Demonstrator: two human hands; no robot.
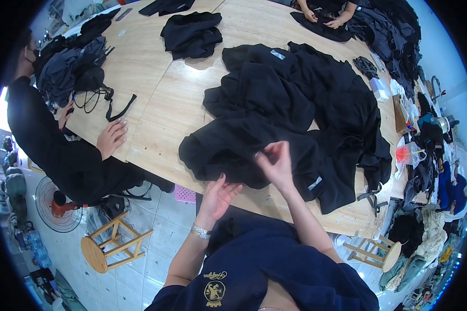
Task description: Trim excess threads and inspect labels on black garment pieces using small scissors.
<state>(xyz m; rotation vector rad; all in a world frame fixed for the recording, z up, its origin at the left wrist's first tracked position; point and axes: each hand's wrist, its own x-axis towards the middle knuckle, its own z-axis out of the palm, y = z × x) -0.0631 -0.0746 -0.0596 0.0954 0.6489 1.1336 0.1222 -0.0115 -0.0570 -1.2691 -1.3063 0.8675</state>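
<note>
A black garment lies spread along the near edge of the wooden table, its folds loose. My left hand is at the garment's lower edge, palm turned up and fingers apart, with nothing visible in it. Over the cloth, my right hand is closed in a pinch, thumb against the fingertips. Whatever it pinches, if anything, is too small to make out against the black. More black garments are heaped just beyond and to the right. A small pale label shows on the fabric right of my right hand.
At left, a person in black rests a hand on the table near black cords and dark clothes. Another person's hands handle black cloth at the far side. Wooden stools and a fan stand on the floor.
</note>
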